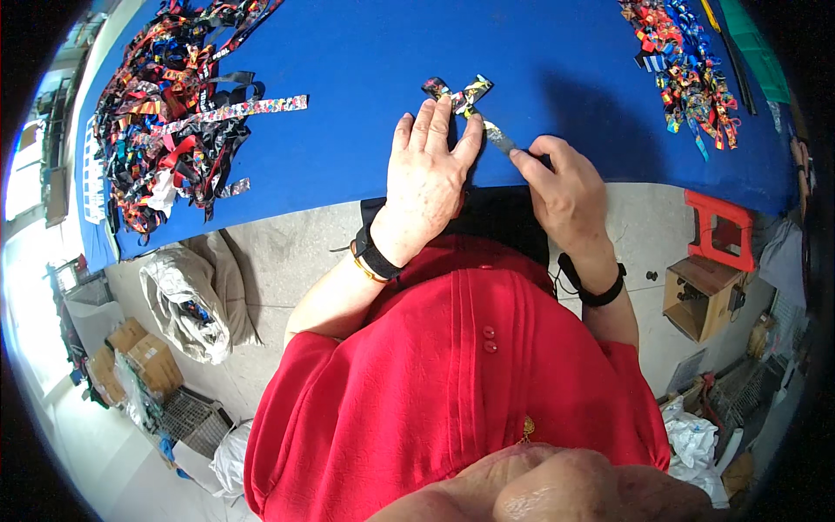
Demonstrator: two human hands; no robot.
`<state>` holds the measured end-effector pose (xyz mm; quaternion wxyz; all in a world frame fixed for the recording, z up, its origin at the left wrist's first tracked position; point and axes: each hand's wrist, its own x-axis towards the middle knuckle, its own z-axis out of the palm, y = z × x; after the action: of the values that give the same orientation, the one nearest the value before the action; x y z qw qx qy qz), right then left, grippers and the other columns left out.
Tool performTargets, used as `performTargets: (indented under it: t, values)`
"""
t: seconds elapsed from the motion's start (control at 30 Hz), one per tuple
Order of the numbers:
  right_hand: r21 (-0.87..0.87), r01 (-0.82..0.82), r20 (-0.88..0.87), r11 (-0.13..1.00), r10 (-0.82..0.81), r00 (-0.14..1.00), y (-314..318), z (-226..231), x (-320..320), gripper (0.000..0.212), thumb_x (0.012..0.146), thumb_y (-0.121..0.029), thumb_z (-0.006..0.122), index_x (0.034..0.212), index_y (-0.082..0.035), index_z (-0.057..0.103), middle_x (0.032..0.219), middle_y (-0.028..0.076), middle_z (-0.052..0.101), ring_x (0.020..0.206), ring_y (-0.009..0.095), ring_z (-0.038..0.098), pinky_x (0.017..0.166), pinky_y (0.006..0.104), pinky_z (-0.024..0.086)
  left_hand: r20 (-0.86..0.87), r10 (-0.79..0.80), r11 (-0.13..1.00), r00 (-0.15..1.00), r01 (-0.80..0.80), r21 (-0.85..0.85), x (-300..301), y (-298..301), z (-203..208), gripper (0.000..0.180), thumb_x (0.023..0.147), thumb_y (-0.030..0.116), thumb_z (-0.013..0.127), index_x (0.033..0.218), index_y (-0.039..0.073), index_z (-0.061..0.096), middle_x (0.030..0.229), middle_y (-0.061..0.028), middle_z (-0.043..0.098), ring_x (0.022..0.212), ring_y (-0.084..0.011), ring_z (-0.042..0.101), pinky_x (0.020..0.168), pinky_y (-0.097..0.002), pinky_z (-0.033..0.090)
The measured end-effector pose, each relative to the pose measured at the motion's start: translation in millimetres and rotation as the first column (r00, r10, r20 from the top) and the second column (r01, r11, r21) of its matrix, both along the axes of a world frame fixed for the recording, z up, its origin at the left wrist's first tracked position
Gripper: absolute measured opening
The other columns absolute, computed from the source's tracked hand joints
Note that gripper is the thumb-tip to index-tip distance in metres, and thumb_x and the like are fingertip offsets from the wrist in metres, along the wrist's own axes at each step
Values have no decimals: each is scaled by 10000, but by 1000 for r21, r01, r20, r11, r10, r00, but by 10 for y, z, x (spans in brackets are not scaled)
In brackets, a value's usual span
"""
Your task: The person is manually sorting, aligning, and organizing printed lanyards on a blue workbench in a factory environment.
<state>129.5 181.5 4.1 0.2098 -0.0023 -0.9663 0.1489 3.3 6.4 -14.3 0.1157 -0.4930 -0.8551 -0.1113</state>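
Note:
A patterned ribbon strap [498, 137] lies on the blue-covered table [365, 52], with parts crossing each other just beyond my fingertips. My left hand [424, 178] rests flat over it, fingers stretched out and pressing the strap onto the cloth. At the strap's near right end, my right hand [567, 187] pinches it between thumb and forefinger, close to the table's front edge. Part of the strap is hidden beneath my left fingers. Both wrists wear dark bands.
A big tangled heap of printed straps [174, 130] covers the table's left side. Bundles of looped straps [683, 74] lie at the far right. Below the table are a large sack [187, 296], cardboard boxes [143, 357], a red plastic stool [722, 230] and a wooden box [704, 296].

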Motion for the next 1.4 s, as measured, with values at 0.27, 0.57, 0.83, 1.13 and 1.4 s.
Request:
performTargets:
  t: [0.27,0.57,0.83,1.13,1.4]
  values:
    - [-75,13,-34,997,-15,999,3,-71,-30,220,815,-20,692,1003,-134,710,932,58,595,782,286,647,659,410,519,3,-12,1000,1000,12,-1,8,-29,-28,474,905,129,585,1379,123,574,1430,-275,530,1325,-415,532,1092,-565,413]
    - [-214,0,-42,977,-9,999,87,-106,-96,243,798,27,704,950,-162,714,900,44,613,711,272,657,603,391,518,21,38,999,999,-38,0,13,-6,-78,575,937,132,536,1487,0,438,1447,-246,529,1339,-376,524,1106,-546,409]
    - [-313,-1,-5,950,0,1000,141,-91,-120,261,790,55,690,946,-154,705,898,43,626,702,259,660,603,374,524,37,22,1000,999,-21,-12,18,4,-19,596,913,108,539,1474,-66,433,1451,-237,524,1358,-362,502,1118,-538,393]
    - [-324,-1,-42,946,-13,999,125,-102,-138,255,802,94,670,929,-125,705,880,51,645,657,229,645,571,340,501,60,27,999,998,-28,15,13,-15,-62,599,893,92,560,1465,-49,454,1469,-236,504,1368,-368,486,1124,-544,382]
    - [-332,-16,-73,943,-9,997,141,-121,-156,250,830,113,649,948,-96,719,899,65,660,656,197,640,570,305,484,32,27,999,999,-28,20,13,-3,-62,588,896,100,564,1456,-47,462,1466,-249,502,1361,-367,491,1111,-537,390]
